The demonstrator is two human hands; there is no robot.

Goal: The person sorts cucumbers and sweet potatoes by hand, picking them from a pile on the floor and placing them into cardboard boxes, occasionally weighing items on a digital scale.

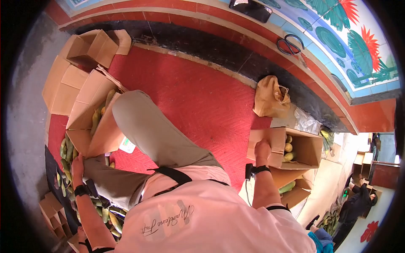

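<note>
My left hand [77, 170] is at the low corner of an open cardboard box [103, 137], its fingers closed at the flap's edge. Long green and yellowish cucumbers [97, 119] lie inside that box. More cucumbers [65, 154] are piled right beside this hand. On the other side, my right hand [262, 150] is closed on the flap of a second cardboard box [301, 147], which lies tilted with its opening turned away. Several yellowish cucumbers [288, 147] show inside it. My palms are hidden.
Red matting [181, 92] covers the floor before my knees. Empty cartons [63, 84] stand at far left. A brown bag [270, 98] leans on the ledge, where scissors [290, 44] and a phone [251, 10] lie. Another box [295, 196] holds cucumbers. A person [354, 204] is at far right.
</note>
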